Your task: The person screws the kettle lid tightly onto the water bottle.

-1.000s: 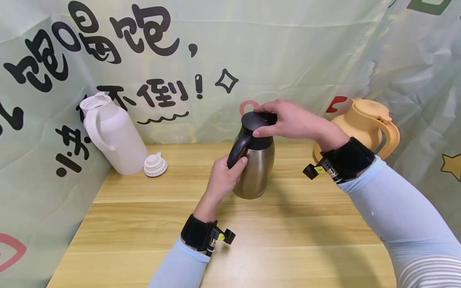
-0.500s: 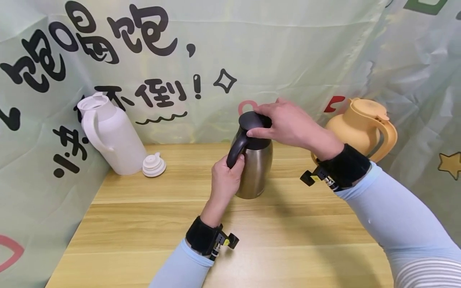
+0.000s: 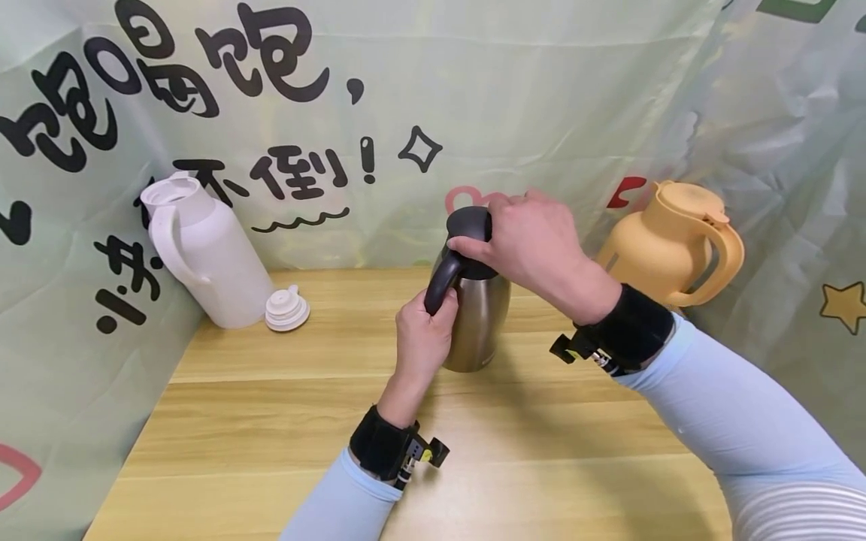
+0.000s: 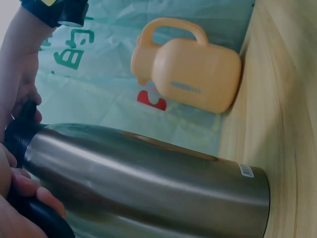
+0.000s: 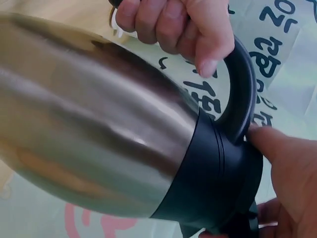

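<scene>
A brushed-steel vacuum jug with a black collar stands upright on the wooden table. Its black curved handle points toward the near left, and my left hand grips it with curled fingers, as the right wrist view also shows. Over the jug's top, my right hand holds the black lid. The thumb lies across the near side by the top of the handle, and the fingers reach round the far side. In the right wrist view, part of that hand is cut off by the frame.
A white jug with an open top stands at the back left. Beside its base lies a white stopper. A yellow jug with its lid on stands at the back right, partly behind my right arm. A printed cloth hangs behind the table.
My right hand has turned on the lid, its thumb shifting left and its wrist swinging left and down. My left hand stays on the handle, and the jug keeps its place.
</scene>
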Tool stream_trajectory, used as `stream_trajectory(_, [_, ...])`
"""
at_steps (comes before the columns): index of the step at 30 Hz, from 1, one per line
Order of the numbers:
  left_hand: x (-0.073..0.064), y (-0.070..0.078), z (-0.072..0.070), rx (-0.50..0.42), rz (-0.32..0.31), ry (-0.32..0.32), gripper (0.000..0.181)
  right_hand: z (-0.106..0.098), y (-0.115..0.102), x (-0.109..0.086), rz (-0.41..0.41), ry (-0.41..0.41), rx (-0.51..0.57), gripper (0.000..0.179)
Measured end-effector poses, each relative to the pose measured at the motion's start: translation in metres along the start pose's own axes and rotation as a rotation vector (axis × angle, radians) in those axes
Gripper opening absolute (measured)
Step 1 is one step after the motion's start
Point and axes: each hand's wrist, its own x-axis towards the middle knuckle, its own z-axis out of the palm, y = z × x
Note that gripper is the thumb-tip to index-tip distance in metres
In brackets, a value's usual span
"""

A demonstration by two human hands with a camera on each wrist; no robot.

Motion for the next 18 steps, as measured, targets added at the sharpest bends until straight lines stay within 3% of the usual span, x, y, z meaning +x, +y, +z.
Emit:
stream_trajectory(4, [0.0,0.0,-0.001,-0.004,0.007,-0.006,0.037,0.005,-0.007,-0.003,-0.011,0.109,-0.053,0.07])
stream_trajectory(7, [0.0,0.0,-0.001,-0.006,0.011,-0.005,0.037,0.005,-0.009,-0.003,-0.018,0.121,-0.062,0.071])
stream_trajectory(10, [-0.001,0.0,0.0,-0.007,0.021,-0.001,0.038,0.001,-0.007,0.0,0.0,0.016,-0.011,0.075])
stream_trajectory(15, [-0.005,0.002,0.004,-0.018,0.029,-0.006,0.041,-0.01,0.008,0.011,0.058,-0.302,0.195,0.082])
stream_trajectory(18, [-0.006,0.001,0.004,-0.013,0.035,0.003,0.041,-0.014,0.015,0.019,0.047,-0.41,0.278,0.083])
